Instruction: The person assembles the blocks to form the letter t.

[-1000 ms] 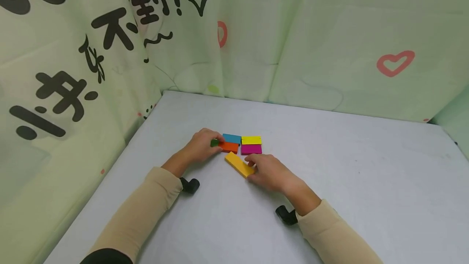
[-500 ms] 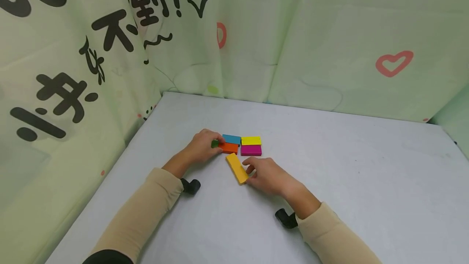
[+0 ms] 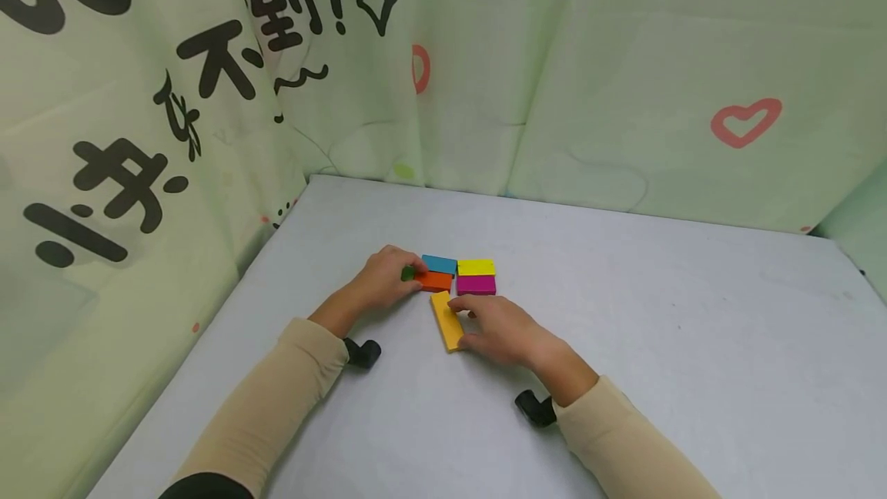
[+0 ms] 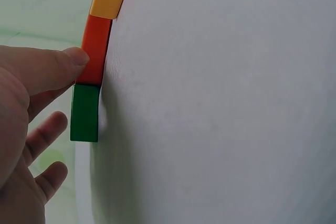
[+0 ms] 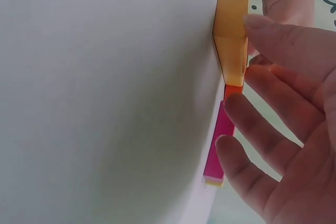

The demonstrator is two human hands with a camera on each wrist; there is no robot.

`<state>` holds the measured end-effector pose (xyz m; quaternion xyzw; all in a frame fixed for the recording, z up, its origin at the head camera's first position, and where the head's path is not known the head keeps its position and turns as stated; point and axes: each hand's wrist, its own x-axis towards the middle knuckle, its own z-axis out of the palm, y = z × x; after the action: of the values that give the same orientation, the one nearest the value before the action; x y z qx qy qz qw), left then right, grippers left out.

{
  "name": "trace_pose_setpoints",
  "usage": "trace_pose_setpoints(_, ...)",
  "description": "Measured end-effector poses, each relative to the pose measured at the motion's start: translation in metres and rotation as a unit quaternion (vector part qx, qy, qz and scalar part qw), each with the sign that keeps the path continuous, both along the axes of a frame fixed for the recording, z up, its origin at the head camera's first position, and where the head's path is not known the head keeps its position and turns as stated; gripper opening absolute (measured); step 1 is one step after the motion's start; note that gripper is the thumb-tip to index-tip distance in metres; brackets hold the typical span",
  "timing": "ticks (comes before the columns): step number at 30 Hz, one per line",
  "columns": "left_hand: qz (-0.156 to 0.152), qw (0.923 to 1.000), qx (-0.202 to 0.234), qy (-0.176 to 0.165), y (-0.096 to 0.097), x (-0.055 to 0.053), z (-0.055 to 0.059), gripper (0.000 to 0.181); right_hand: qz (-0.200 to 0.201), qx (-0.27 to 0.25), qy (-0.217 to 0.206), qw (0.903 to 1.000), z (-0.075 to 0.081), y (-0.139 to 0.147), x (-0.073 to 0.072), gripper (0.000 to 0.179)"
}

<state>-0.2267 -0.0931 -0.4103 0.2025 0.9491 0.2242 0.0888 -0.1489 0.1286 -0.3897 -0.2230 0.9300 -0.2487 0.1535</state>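
Thumb and index finger of my left hand [image 3: 381, 277] pinch an orange block [image 3: 435, 281], the thumb on its near side in the left wrist view. A green block [image 4: 84, 113] lies at its left end, partly covered by this hand in the head view. Behind the orange one is a blue block [image 3: 440, 263]; to the right lie a yellow block [image 3: 476, 267] and a magenta block [image 3: 476, 284]. My right hand [image 3: 504, 331] holds an amber block [image 3: 446, 322] by its right side, thumb near its close end, other fingers spread. Its far end sits right at the orange block.
The blocks lie on a white table [image 3: 658, 345]. A pale green curtain [image 3: 624, 60] with black characters and red hearts hangs along the back and left edges. Black wrist-worn devices [image 3: 536, 408] sit under both wrists.
The amber block has swung from a diagonal to nearly straight away from me, its near end moving left. The right fingers have shifted left along with it. The left hand has stayed put.
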Motion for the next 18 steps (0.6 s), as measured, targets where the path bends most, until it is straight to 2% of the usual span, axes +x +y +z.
trace_pose_setpoints(9,0.008,0.9999,-0.004,-0.01,0.0,0.001,0.0,0.023,0.011,0.015,-0.005,0.9998,0.0,0.001,-0.002,0.05)
trace_pose_setpoints(18,0.007,0.9999,-0.004,-0.007,-0.001,0.003,0.0,0.022,0.011,0.053,0.019,0.9984,0.0,-0.001,0.009,0.048)
